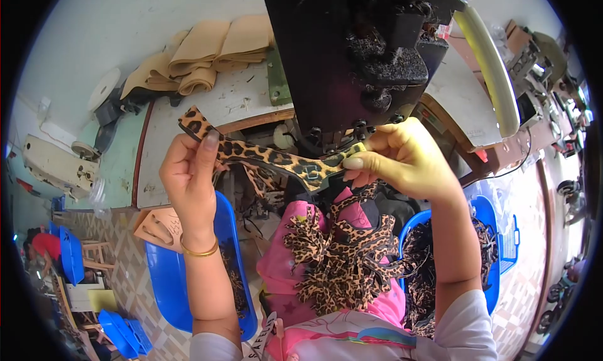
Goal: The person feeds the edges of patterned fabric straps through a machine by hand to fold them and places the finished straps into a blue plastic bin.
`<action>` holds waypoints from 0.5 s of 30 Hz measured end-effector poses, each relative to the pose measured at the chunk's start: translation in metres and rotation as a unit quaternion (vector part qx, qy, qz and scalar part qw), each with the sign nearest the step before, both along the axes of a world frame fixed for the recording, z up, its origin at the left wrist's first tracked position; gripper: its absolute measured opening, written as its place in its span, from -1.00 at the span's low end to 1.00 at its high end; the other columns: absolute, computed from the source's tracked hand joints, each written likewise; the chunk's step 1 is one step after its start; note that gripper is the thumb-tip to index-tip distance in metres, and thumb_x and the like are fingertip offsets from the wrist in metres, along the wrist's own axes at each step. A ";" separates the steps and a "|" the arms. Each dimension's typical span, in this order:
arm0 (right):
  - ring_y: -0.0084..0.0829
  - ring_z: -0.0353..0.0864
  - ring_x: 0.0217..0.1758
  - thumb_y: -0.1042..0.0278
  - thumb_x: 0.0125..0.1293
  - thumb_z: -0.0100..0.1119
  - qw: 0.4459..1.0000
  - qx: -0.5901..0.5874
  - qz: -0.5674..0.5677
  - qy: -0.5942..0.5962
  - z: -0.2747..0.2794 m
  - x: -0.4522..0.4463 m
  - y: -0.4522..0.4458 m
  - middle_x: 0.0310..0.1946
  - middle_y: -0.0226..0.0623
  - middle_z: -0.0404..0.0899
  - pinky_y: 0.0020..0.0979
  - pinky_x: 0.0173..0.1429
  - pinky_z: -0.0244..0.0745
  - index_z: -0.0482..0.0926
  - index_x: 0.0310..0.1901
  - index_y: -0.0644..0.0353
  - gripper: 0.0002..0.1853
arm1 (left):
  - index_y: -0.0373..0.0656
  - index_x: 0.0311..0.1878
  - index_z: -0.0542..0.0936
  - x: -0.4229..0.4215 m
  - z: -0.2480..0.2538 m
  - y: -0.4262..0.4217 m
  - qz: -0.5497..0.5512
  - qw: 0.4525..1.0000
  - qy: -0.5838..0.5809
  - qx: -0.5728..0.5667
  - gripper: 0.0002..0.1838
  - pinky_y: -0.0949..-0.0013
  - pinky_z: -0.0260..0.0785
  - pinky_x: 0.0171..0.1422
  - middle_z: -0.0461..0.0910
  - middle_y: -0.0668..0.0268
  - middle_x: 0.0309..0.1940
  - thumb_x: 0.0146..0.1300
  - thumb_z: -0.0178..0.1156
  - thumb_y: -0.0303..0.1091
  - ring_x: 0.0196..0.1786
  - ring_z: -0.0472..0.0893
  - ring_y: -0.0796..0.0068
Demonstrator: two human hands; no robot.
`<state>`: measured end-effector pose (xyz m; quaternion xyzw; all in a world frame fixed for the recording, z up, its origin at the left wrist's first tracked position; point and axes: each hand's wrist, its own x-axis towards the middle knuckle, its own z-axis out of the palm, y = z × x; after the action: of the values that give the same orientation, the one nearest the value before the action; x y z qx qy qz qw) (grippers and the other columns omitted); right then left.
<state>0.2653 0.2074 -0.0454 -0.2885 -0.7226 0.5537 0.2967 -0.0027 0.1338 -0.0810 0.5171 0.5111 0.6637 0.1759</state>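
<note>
A leopard-print strap piece (276, 158) with dark edging is stretched between my two hands, just below the head of a black machine (339, 59). My left hand (191, 169) pinches it near its upper left end, thumb on top. The right end is gripped between thumb and fingers of my right hand (399, 160), close beside the machine's lower parts (359, 130). Whether the strap touches the machine I cannot tell. On my lap, over pink cloth (282, 254), lies a heap of similar leopard-print straps (342, 260).
Blue baskets stand at both sides, the left one (169, 292) with a marked cardboard piece (160, 226) at its rim, the right one (493, 279) holding leopard-print and dark strips. Tan folded sheets (201, 50) lie on the worktable (251, 87). A person in red (49, 251) bends at far left.
</note>
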 end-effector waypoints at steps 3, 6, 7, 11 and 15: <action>-0.55 0.67 -0.49 0.51 0.21 0.29 0.995 0.049 -0.080 -0.024 -0.015 -0.010 -0.013 -0.53 -0.20 0.67 -0.58 -0.46 0.55 0.38 -0.38 0.37 -0.77 | -0.21 -0.40 0.50 -0.008 0.001 -0.001 0.030 1.000 0.002 -0.005 -0.79 0.65 0.10 -0.50 0.42 0.51 -0.57 0.28 0.27 -0.33 -0.54 0.30 0.80; -0.55 0.66 -0.52 0.57 0.14 0.33 0.971 0.186 -0.144 -0.040 -0.024 -0.020 -0.028 -0.57 -0.17 0.64 -0.59 -0.47 0.50 0.22 -0.27 0.33 -0.62 | -0.16 -0.47 0.46 -0.022 0.002 -0.015 0.041 0.992 0.065 -0.103 -0.76 0.62 0.11 -0.49 0.42 0.48 -0.59 0.29 0.24 -0.35 -0.58 0.29 0.77; -0.58 0.65 -0.51 0.60 0.11 0.33 0.956 0.220 -0.192 -0.016 -0.029 -0.023 -0.036 -0.58 -0.19 0.64 -0.60 -0.44 0.50 0.25 -0.10 0.39 -0.57 | -0.21 -0.43 0.53 -0.029 0.001 -0.023 0.025 0.980 0.076 -0.180 -0.81 0.63 0.16 -0.46 0.51 0.40 -0.54 0.21 0.31 -0.36 -0.53 0.36 0.75; -0.64 0.59 -0.50 0.69 0.06 0.27 0.911 0.315 -0.265 -0.002 -0.044 -0.014 -0.062 -0.59 -0.31 0.60 -0.64 -0.33 0.46 0.12 0.33 0.45 -0.22 | -0.27 -0.18 0.61 0.011 -0.003 -0.034 0.109 0.893 0.424 -0.107 -0.75 0.59 0.30 -0.37 0.60 0.28 -0.46 0.08 0.38 -0.40 -0.40 0.51 0.66; -0.63 0.57 -0.44 0.70 0.10 0.22 0.934 0.282 -0.212 0.061 -0.063 -0.009 -0.077 -0.51 -0.32 0.59 -0.62 -0.24 0.44 0.12 0.36 0.35 -0.24 | -0.26 -0.09 0.62 0.072 -0.015 -0.027 -0.276 0.937 0.138 -0.162 -0.70 0.55 0.40 -0.31 0.63 0.29 -0.38 0.07 0.38 -0.47 -0.38 0.59 0.60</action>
<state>0.2564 0.1300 -0.1083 -0.3053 -0.7517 0.2683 0.5194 0.0692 0.1066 -0.0957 0.6892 0.4678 0.4190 0.3613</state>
